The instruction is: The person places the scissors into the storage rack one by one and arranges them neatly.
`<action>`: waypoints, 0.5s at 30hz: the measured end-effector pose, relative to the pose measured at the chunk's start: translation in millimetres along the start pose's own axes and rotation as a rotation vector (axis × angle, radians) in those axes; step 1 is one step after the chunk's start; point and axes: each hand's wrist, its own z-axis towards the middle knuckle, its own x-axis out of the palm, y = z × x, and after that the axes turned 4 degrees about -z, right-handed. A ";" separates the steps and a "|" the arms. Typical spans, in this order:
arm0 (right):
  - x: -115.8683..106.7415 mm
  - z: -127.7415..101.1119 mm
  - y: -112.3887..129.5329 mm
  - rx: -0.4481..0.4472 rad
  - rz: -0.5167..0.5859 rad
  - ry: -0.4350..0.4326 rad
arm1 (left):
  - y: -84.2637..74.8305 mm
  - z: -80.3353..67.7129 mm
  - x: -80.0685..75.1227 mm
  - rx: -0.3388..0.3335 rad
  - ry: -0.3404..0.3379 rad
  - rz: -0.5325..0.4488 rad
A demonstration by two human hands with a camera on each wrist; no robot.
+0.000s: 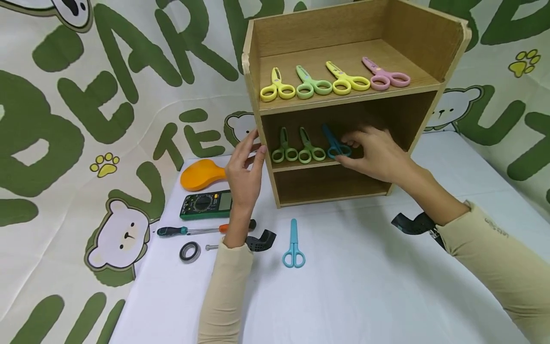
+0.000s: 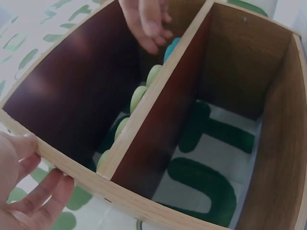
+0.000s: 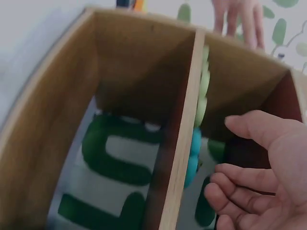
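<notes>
My right hand (image 1: pixel 378 153) is at the front of the middle shelf, beside blue scissors (image 1: pixel 336 145) that lie there with their handles outward. In the right wrist view, its thumb and loosely bent fingers (image 3: pixel 244 191) are spread apart with nothing between them, a little away from the blue handles (image 3: pixel 193 160). My left hand (image 1: pixel 246 172) rests against the left side of the wooden shelf unit (image 1: pixel 275 191), its fingers fairly straight. In the left wrist view, the fingertips (image 2: pixel 60 184) touch the panel's edge. Two green scissors (image 1: pixel 284 148) lie left of the blue ones.
On the top shelf lie several yellow, green and pink scissors (image 1: pixel 350 81). Light-blue scissors (image 1: pixel 294 248) lie on the white table before the unit. To the left are an orange paddle-shaped thing (image 1: pixel 202 175), a multimeter (image 1: pixel 204 204), screwdrivers (image 1: pixel 174 231), a tape roll (image 1: pixel 189 252) and a bolt (image 1: pixel 212 247).
</notes>
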 end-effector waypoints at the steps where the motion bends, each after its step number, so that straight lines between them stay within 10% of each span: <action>1: 2.1 -6.0 3.1 -0.022 0.004 -0.028 | -1.4 0.8 0.8 0.002 0.000 0.001; 10: 70.8 -63.9 43.9 -0.189 0.039 0.048 | -30.5 4.0 3.5 -0.006 -0.002 0.017; 15: 117.1 -85.2 62.5 -0.244 0.030 0.153 | -16.2 0.6 3.1 -0.021 -0.009 0.009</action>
